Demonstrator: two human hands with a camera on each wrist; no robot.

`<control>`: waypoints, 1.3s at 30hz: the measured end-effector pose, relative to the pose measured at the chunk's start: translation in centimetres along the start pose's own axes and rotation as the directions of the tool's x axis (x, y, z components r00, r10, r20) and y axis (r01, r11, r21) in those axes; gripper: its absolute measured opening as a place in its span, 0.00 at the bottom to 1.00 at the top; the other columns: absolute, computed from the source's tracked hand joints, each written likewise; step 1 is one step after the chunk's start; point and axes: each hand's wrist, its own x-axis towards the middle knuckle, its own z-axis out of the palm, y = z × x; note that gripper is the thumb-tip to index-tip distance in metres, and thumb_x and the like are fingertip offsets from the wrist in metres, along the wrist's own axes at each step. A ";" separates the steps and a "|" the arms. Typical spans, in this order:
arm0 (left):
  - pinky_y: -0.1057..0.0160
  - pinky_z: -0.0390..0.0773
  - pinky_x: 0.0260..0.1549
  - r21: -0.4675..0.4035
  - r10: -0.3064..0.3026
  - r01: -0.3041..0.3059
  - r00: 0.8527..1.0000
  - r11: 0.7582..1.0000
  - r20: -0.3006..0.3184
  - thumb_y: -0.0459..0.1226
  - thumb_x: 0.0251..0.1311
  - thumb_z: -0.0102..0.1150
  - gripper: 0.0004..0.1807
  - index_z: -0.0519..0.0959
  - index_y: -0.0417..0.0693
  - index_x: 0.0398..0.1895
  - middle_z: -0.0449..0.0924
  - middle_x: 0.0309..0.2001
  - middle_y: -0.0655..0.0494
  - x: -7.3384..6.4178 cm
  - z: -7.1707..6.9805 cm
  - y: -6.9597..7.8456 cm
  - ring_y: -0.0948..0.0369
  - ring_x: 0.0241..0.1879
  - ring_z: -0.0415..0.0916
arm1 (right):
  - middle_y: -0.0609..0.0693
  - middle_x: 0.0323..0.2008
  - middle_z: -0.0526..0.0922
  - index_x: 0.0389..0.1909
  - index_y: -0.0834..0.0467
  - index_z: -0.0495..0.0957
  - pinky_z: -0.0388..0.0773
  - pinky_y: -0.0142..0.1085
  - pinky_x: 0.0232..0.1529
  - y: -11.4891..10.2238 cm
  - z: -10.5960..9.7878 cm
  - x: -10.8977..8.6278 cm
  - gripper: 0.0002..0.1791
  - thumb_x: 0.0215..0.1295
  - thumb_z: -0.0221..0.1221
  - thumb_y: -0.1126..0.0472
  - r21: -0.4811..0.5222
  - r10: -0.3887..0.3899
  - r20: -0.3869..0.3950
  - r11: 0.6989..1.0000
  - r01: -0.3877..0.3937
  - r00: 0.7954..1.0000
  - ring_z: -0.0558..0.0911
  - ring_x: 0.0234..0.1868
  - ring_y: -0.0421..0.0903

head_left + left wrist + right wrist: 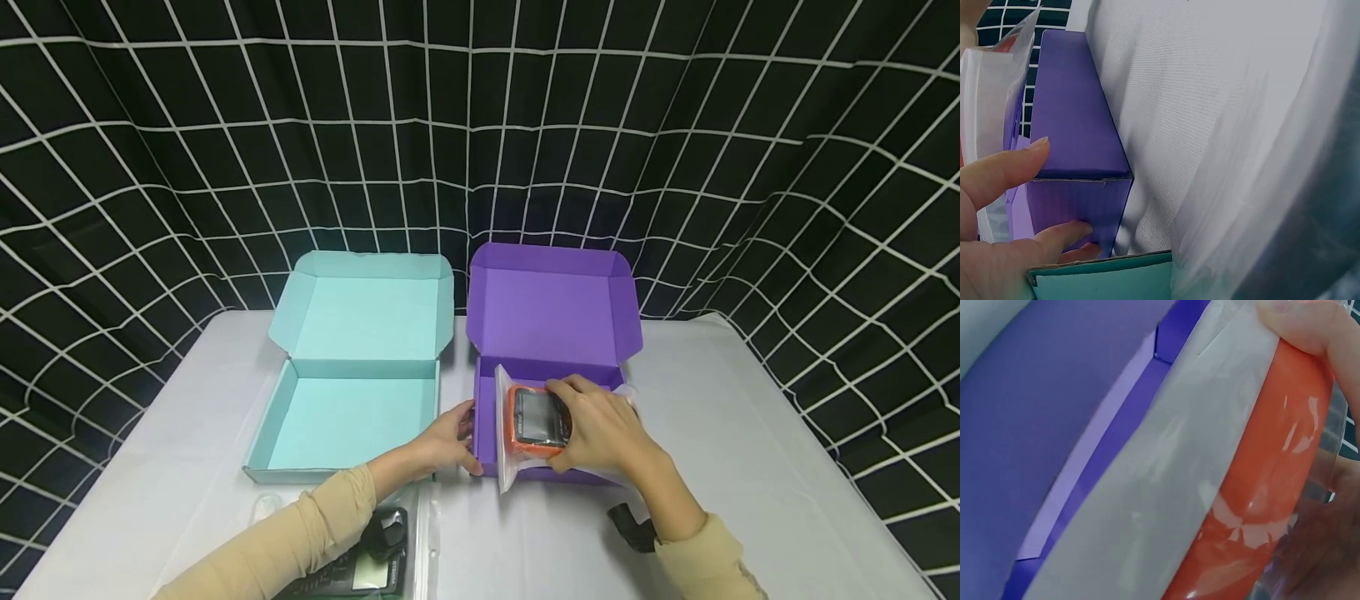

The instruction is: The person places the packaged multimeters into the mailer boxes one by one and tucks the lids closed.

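My right hand (603, 421) grips an orange-cased device with a dark screen (536, 417), sealed in a clear plastic bag, over the open purple box (486, 417). A thick white layer lies along the orange side in the right wrist view, with the thumb (1300, 325) at the bag's upper end. At the purple box's front left corner is my left hand (442, 442), holding it. Its thumb (1010, 169) is at the front wall's top edge and its fingertips (1072, 234) press the left side wall.
An open turquoise box (352, 421) stands to the left, its lid raised. In front of it, partly under the left sleeve, lies a bagged black multimeter (375, 571). A bent black piece (632, 527) lies by the right forearm. A black cloth with white grid lines (468, 150) hangs behind the table.
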 end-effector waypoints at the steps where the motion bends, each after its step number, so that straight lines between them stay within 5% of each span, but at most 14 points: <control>1: 0.48 0.65 0.63 0.001 0.000 0.000 1.000 1.000 -0.001 0.11 0.32 0.61 0.57 0.44 0.25 0.72 0.50 0.71 0.27 0.0 0.0 0.0 0.36 0.68 0.56 | 0.56 0.46 0.80 0.56 0.63 0.76 0.74 0.37 0.22 0.0 0.0 0.1 0.52 0.19 0.76 0.46 0.004 0.000 0.002 1.000 0.000 1.000 0.79 0.34 0.48; 39: 0.50 0.65 0.63 -0.018 0.017 -0.017 1.000 1.000 0.018 0.10 0.30 0.60 0.58 0.45 0.25 0.72 0.52 0.70 0.28 0.2 -0.2 -0.1 0.37 0.69 0.54 | 0.55 0.43 0.80 0.58 0.63 0.74 0.76 0.39 0.25 0.5 0.4 3.6 0.51 0.23 0.76 0.48 0.037 -0.003 0.074 0.999 0.001 0.997 0.77 0.32 0.46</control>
